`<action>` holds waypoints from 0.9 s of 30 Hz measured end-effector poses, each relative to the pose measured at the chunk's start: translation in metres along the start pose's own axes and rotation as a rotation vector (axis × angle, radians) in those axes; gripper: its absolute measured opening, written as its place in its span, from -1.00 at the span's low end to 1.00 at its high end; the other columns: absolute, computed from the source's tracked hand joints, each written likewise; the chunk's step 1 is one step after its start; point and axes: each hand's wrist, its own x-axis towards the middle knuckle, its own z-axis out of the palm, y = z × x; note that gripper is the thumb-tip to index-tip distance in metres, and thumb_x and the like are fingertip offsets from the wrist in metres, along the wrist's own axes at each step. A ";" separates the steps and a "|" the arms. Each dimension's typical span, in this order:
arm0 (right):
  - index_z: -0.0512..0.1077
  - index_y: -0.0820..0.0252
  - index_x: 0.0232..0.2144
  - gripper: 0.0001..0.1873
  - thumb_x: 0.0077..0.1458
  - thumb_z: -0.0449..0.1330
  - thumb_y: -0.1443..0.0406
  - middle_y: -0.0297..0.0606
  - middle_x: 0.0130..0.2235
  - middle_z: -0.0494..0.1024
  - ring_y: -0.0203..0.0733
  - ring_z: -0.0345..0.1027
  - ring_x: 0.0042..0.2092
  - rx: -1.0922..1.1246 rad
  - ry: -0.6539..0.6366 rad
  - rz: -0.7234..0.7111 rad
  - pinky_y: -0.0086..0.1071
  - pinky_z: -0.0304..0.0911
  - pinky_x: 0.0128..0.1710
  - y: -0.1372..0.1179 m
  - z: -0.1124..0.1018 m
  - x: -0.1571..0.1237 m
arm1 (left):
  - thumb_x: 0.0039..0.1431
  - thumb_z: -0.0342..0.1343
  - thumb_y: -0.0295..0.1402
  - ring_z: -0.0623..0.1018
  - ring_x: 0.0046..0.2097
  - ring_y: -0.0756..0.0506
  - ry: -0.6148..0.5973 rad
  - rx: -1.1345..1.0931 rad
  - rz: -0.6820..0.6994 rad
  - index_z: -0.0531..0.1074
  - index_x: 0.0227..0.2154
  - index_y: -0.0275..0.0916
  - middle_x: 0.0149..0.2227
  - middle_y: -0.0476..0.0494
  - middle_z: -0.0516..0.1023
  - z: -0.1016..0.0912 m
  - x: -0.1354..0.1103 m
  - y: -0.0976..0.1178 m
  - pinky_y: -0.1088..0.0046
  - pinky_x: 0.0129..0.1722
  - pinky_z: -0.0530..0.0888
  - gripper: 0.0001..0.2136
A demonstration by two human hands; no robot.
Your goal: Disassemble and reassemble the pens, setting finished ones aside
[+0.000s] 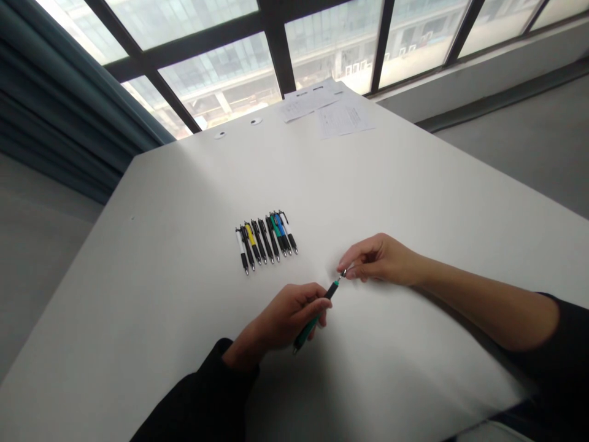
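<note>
My left hand (297, 313) is closed around a green pen (306, 331) with a black grip. The pen points up and to the right, its clicker end low near my wrist. At its upper end my right hand (368, 261) pinches a small silver pen tip (343, 274) between thumb and fingers. A thin pale piece shows between that tip and the green end of the barrel; whether the parts still touch I cannot tell. To the left of my hands, a row of several pens (263, 239) lies side by side, in white, black, yellow, green and blue.
The white table (184, 294) spreads around my hands. Printed papers (345, 116) lie at its far end, near two small round fittings (255, 121) in the tabletop. Behind stand dark-framed windows (276, 55), with a blue-grey curtain (69, 92) at the left.
</note>
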 end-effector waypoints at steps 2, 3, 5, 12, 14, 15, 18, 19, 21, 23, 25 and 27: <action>0.68 0.24 -0.22 -0.67 -0.01 0.49 0.16 -0.33 -0.54 0.54 -0.32 0.34 -0.47 0.007 -0.005 -0.008 -0.43 0.16 -0.44 0.001 0.001 0.000 | 0.37 0.05 -0.15 0.47 -0.58 0.07 -0.004 0.012 -0.003 0.39 -0.35 -0.28 -0.44 -0.06 0.55 0.000 0.000 0.003 0.64 -0.63 0.37 -0.71; 0.68 0.24 -0.22 -0.68 -0.01 0.49 0.17 -0.34 -0.54 0.52 -0.32 0.34 -0.47 0.009 -0.009 -0.013 -0.43 0.16 -0.43 0.001 0.001 0.000 | 0.37 0.05 -0.16 0.46 -0.58 0.08 -0.007 0.019 -0.002 0.39 -0.37 -0.28 -0.46 -0.05 0.54 0.000 0.000 0.004 0.64 -0.63 0.37 -0.71; 0.67 0.23 -0.22 -0.68 0.00 0.48 0.16 -0.36 -0.54 0.50 -0.33 0.31 -0.47 0.011 -0.021 -0.020 -0.43 0.14 -0.42 0.002 0.002 0.000 | 0.36 0.05 -0.18 0.44 -0.60 0.08 -0.009 0.033 0.002 0.38 -0.40 -0.28 -0.49 -0.03 0.52 0.000 0.000 0.006 0.64 -0.64 0.36 -0.71; 0.67 0.23 -0.20 -0.63 0.02 0.46 0.10 -0.42 -0.54 0.39 -0.36 0.16 -0.48 -0.018 -0.052 -0.018 -0.41 0.03 -0.46 0.003 0.006 -0.001 | 0.35 0.06 -0.18 0.43 -0.61 0.09 -0.009 0.054 -0.008 0.40 -0.41 -0.28 -0.52 -0.01 0.49 0.000 0.000 0.006 0.65 -0.64 0.34 -0.71; 0.66 0.23 -0.20 -0.63 0.03 0.46 0.09 -0.43 -0.54 0.37 -0.36 0.13 -0.48 -0.038 -0.066 -0.017 -0.42 0.00 -0.47 0.001 0.008 -0.001 | 0.34 0.06 -0.18 0.42 -0.61 0.09 -0.008 0.064 -0.017 0.41 -0.42 -0.29 -0.52 0.00 0.48 0.000 0.000 0.007 0.66 -0.65 0.33 -0.71; 0.66 0.24 -0.20 -0.62 0.03 0.45 0.08 -0.43 -0.55 0.36 -0.36 0.13 -0.48 -0.050 -0.074 -0.016 -0.42 -0.01 -0.47 -0.001 0.008 -0.001 | 0.34 0.06 -0.18 0.42 -0.61 0.09 -0.008 0.068 -0.020 0.40 -0.42 -0.28 -0.53 0.00 0.48 0.001 0.000 0.008 0.66 -0.65 0.33 -0.70; 0.64 0.27 -0.20 -0.62 0.07 0.42 0.08 -0.44 -0.56 0.33 -0.36 0.11 -0.49 -0.089 -0.092 -0.013 -0.42 -0.02 -0.49 -0.004 0.011 -0.001 | 0.34 0.06 -0.18 0.43 -0.60 0.08 -0.011 0.079 -0.025 0.40 -0.43 -0.28 -0.53 0.00 0.48 0.000 0.000 0.010 0.65 -0.64 0.33 -0.70; 0.63 0.28 -0.20 -0.62 0.08 0.41 0.07 -0.45 -0.56 0.31 -0.36 0.09 -0.50 -0.104 -0.094 -0.015 -0.42 -0.02 -0.49 -0.004 0.011 -0.002 | 0.34 0.06 -0.18 0.43 -0.60 0.08 -0.012 0.085 -0.028 0.40 -0.43 -0.28 -0.53 0.01 0.48 0.000 0.001 0.010 0.65 -0.64 0.33 -0.70; 0.62 0.29 -0.22 -0.61 0.10 0.39 0.06 -0.47 -0.57 0.27 -0.37 0.07 -0.51 -0.137 -0.091 -0.027 -0.43 -0.03 -0.51 -0.006 0.013 -0.002 | 0.34 0.06 -0.17 0.44 -0.60 0.08 -0.014 0.102 -0.037 0.40 -0.43 -0.28 -0.53 0.01 0.48 0.000 0.001 0.010 0.65 -0.63 0.33 -0.70; 0.60 0.29 -0.24 -0.62 0.12 0.36 0.05 -0.47 -0.57 0.27 -0.37 0.08 -0.51 -0.179 -0.090 -0.047 -0.44 -0.02 -0.51 -0.006 0.014 -0.002 | 0.34 0.06 -0.17 0.44 -0.59 0.08 -0.017 0.119 -0.047 0.41 -0.42 -0.28 -0.52 0.00 0.49 0.000 0.001 0.010 0.65 -0.63 0.33 -0.70; 0.59 0.29 -0.26 -0.63 0.15 0.35 0.06 -0.45 -0.56 0.30 -0.36 0.11 -0.50 -0.233 -0.088 -0.068 -0.45 0.00 -0.50 -0.007 0.015 -0.002 | 0.35 0.06 -0.16 0.44 -0.59 0.08 -0.017 0.129 -0.055 0.41 -0.41 -0.28 -0.51 0.00 0.50 -0.001 0.001 0.010 0.65 -0.62 0.33 -0.69; 0.58 0.28 -0.28 -0.65 0.16 0.34 0.07 -0.43 -0.54 0.34 -0.36 0.14 -0.49 -0.279 -0.084 -0.089 -0.45 0.03 -0.49 -0.008 0.016 -0.003 | 0.35 0.05 -0.15 0.44 -0.59 0.08 -0.023 0.140 -0.058 0.42 -0.42 -0.28 -0.51 -0.01 0.50 -0.001 0.001 0.010 0.64 -0.62 0.34 -0.69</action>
